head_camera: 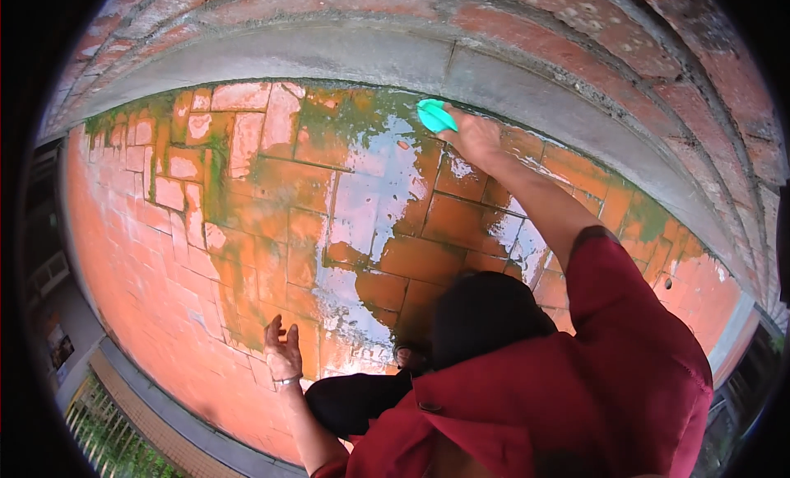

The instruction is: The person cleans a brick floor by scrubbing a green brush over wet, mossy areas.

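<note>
In my right hand point(472, 135) is a turquoise-green object point(437, 116), perhaps a brush or a scrubber; its kind is not certain. It is down at the edge of the wet orange floor tiles point(419, 255), close to the foot of the wall. My left hand point(283, 349) is raised at the lower left over the tiles, fingers apart and slightly curled, holding nothing. A bracelet or watch band is on that wrist. Water lies over the middle of the floor and reflects the light. Green algae or moss point(216, 175) covers joints and tiles at the upper left.
A grey cement skirting point(382, 52) curves along the top, below a red brick wall point(333, 2). At the lower left are a ledge point(160, 410) and a railing point(102, 438) with plants behind. My knees in black trousers point(487, 320) are close below my arms.
</note>
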`<state>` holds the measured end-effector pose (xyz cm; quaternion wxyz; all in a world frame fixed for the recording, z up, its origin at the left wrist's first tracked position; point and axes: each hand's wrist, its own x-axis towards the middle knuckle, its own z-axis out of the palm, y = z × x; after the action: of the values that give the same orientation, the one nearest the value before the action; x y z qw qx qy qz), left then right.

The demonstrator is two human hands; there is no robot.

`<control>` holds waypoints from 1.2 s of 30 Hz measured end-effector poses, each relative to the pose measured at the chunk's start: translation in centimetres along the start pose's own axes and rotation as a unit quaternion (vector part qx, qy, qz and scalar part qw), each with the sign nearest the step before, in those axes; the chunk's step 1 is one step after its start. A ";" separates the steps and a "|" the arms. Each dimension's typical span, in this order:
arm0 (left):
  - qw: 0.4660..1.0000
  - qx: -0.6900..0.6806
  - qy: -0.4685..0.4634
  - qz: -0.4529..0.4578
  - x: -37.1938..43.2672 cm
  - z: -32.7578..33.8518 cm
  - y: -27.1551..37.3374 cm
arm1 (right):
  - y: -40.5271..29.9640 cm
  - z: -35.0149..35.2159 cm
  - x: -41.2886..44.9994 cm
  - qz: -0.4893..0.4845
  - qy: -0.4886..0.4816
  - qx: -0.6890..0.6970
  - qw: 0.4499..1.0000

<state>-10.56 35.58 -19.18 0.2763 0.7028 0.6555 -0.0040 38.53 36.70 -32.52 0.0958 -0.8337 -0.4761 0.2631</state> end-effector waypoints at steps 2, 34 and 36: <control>1.000 0.002 0.001 -0.006 0.4 0.0 1.5 | 0.7 -0.3 -0.5 -0.004 0.001 -0.006 1.000; 0.999 -0.004 -0.005 -0.046 -2.3 -1.4 1.1 | 2.1 0.7 -0.9 -0.037 0.054 0.007 0.998; 0.998 -0.012 -0.010 -0.062 -2.9 -1.7 1.0 | 1.4 1.1 -0.4 -0.012 0.066 -0.026 0.997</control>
<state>-10.62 33.56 -16.31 0.2908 0.6575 0.6948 -0.0204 38.85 35.53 -33.85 0.1086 -0.8458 -0.4850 0.1938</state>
